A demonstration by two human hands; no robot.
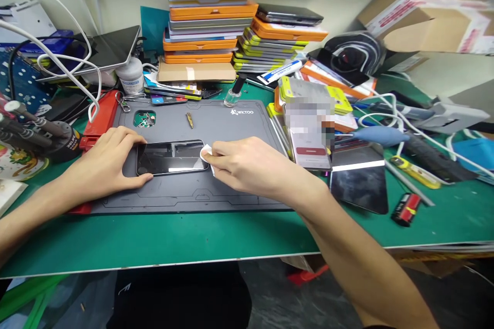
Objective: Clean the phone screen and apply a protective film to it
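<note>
A black-screened smartphone (172,158) lies flat on a dark grey work mat (231,193), its glass reflecting bright strips. My left hand (102,162) holds the phone's left end, with the thumb along the near edge and the fingers at the far corner. Pinched in my right hand (245,162) is a small white wipe (206,153), pressed against the right end of the phone; the fingers partly cover it. Beyond the phone on the mat are a brass-coloured bit (189,120), a small glass bottle with a black cap (233,93) and a recess holding small metal parts (144,119).
Tall stacks of orange and yellow-edged cases (208,36) stand behind the mat. To the right lie a lit phone (311,139), a dark tablet-like panel (358,180), a blue air blower (380,135) and a yellow cutter (415,171). A screwdriver holder (64,141) and white cables stand left.
</note>
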